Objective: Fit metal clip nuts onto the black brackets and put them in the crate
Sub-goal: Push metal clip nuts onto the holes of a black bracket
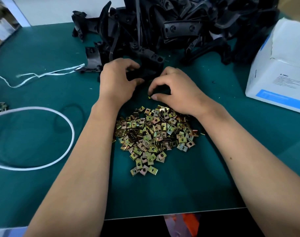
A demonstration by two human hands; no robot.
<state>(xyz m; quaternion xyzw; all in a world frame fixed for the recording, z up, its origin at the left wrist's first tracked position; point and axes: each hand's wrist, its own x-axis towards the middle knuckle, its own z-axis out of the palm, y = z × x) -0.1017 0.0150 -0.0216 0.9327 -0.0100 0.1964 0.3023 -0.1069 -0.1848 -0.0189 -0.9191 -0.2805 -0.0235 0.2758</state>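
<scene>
Green mat (171, 190) covers the bench, near edge runs just below the forearms, something orange and white on the floor past it. Bare mat nearest the edge, then the pile of clip nuts (154, 134) spread between both wrists, flat brassy squares lying every which way. White cord loop (60, 120) on the left, a few stray clips (1, 106) at the far left edge. Right hand (176, 93) fingers curled, thumb and forefinger pinching one clip nut (149, 97) just above the pile; which way it points is too small to tell. Left hand (118, 79) grips a black bracket (145, 71) by its near end, long axis running away from the person toward the heap of brackets (180, 28) at the back. White string (43, 76) trails left of it. White carton (281, 65) sits on the right, open mat between it and the right hand. Pale wall behind the heap
</scene>
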